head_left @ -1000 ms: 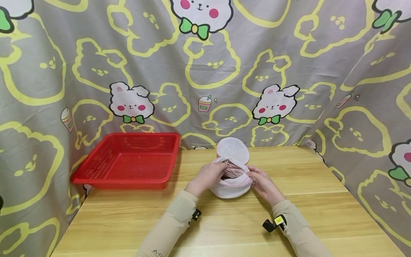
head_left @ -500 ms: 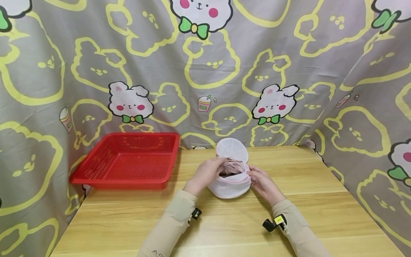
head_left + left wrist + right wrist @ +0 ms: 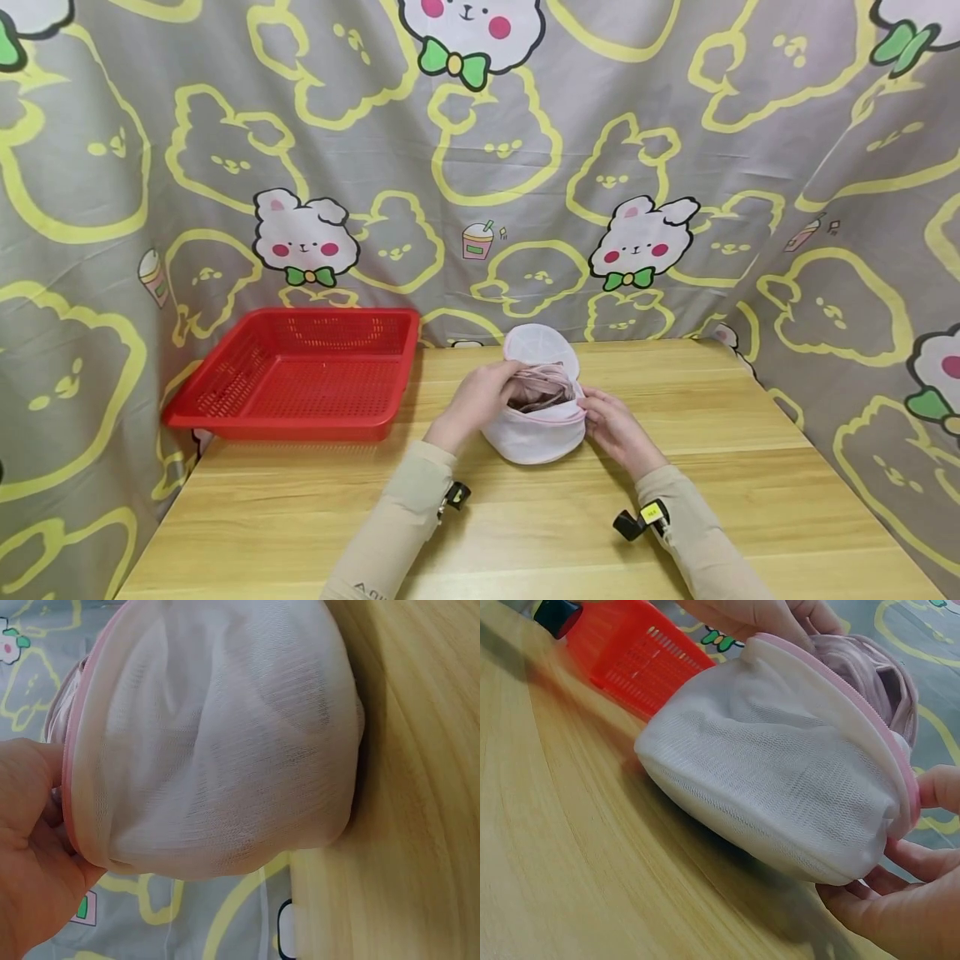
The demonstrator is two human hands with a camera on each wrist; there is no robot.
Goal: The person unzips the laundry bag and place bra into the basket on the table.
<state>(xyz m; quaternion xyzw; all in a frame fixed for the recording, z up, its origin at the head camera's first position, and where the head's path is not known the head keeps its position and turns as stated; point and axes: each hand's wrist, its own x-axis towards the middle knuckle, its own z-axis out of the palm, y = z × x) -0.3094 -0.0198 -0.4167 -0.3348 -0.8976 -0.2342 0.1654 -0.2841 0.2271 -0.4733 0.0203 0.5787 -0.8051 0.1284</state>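
Observation:
A white mesh laundry bag point(image 3: 534, 439) with a pink zip edge sits on the table, its round lid point(image 3: 543, 345) folded back. Folded dusty-pink fabric point(image 3: 546, 382), apparently a garment, shows in the mouth and bulges above the zip edge in the right wrist view point(image 3: 859, 671). My left hand point(image 3: 477, 400) grips this fabric at the mouth's left side; some fingertips are hidden behind the edge. On the opposite side my right hand point(image 3: 618, 429) pinches the bag's rim, thumb at the zip and fingers against the mesh point(image 3: 911, 892).
A red perforated plastic basket point(image 3: 330, 429) stands at the left on the wooden table point(image 3: 675, 400), near its back edge. Behind and beside the table hangs a grey patterned curtain point(image 3: 420, 167). Both sleeves carry small black wrist devices point(image 3: 630, 525).
My left hand has drawn slightly up and leftward, from inside the bag to its rim. The pink fabric has spread higher in the mouth. My right hand keeps its hold.

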